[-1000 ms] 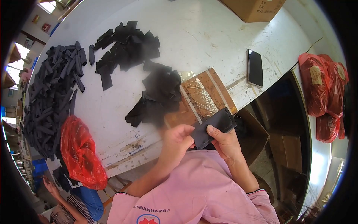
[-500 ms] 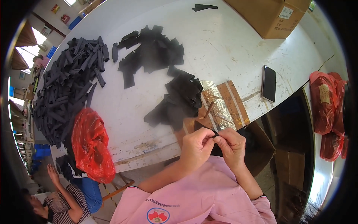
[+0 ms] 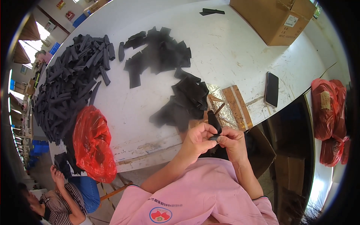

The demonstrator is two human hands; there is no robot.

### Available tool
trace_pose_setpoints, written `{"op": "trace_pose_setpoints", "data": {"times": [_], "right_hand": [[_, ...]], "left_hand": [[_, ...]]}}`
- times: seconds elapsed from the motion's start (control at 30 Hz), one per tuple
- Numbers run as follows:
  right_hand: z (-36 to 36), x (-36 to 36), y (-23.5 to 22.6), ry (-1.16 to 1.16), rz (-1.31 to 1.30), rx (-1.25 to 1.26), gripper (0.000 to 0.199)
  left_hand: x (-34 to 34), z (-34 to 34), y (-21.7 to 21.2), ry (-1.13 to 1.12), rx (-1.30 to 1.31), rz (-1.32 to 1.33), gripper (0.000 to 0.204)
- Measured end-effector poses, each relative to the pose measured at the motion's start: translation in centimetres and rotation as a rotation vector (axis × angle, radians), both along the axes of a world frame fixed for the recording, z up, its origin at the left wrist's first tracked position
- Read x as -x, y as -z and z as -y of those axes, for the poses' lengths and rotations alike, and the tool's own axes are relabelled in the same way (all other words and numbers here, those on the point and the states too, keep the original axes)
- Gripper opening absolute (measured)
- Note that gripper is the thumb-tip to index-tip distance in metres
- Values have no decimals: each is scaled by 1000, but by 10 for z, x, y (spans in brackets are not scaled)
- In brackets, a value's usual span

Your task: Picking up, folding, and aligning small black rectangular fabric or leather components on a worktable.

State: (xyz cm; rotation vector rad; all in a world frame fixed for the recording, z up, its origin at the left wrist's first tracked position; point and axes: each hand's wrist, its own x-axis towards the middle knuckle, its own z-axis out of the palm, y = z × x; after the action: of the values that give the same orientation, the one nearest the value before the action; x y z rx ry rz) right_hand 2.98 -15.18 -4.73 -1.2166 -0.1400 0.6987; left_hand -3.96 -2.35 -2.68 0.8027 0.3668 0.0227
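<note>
Near the table's front edge, my left hand (image 3: 197, 141) and my right hand (image 3: 233, 143) meet, both pinching one narrow black fabric piece (image 3: 213, 120). Its upper end sticks up above my fingers, and part of it is hidden by them. Just beyond lies a brown wooden board (image 3: 237, 105) with shiny foil tape and a thin wooden peg (image 3: 219, 109). Left of the board is a heap of flat black fabric pieces (image 3: 189, 93). Another loose spread of black pieces (image 3: 161, 54) lies farther back.
A big pile of dark fabric tubes (image 3: 71, 82) covers the table's left side, beside a red plastic bag (image 3: 93, 144). At the right are a phone (image 3: 272, 89), a cardboard box (image 3: 275, 22) and red bags (image 3: 325, 112). A person (image 3: 62, 198) sits at the lower left.
The black piece now shows upright above my fingers; before, it was mostly hidden between them. My hands have moved slightly apart, and the view has shifted a little.
</note>
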Motion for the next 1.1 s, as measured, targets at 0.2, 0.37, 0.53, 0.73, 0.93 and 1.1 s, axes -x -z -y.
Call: {"op": "trace_pose_setpoints", "data": {"times": [0.2, 0.37, 0.53, 0.73, 0.93, 1.1], "right_hand": [[-7, 10, -1, -109, -626, -361, 7], [0, 3, 3, -53, -314, -170, 13], [4, 9, -31, -300, -322, -360, 12], [-8, 4, -29, 45, 643, 28, 5], [-23, 1, -51, 147, 1028, 291, 11], [-13, -1, -54, -11, 485, 35, 9]], "left_hand": [[-9, 14, 19, -405, -765, -18, 18], [0, 0, 2, -24, -243, 6, 27], [11, -3, -29, 285, 334, 202, 42], [5, 11, -7, -179, -664, 178, 26], [-1, 7, -30, -256, -337, 67, 10], [-3, -14, -36, -103, 245, 222, 23]]}}
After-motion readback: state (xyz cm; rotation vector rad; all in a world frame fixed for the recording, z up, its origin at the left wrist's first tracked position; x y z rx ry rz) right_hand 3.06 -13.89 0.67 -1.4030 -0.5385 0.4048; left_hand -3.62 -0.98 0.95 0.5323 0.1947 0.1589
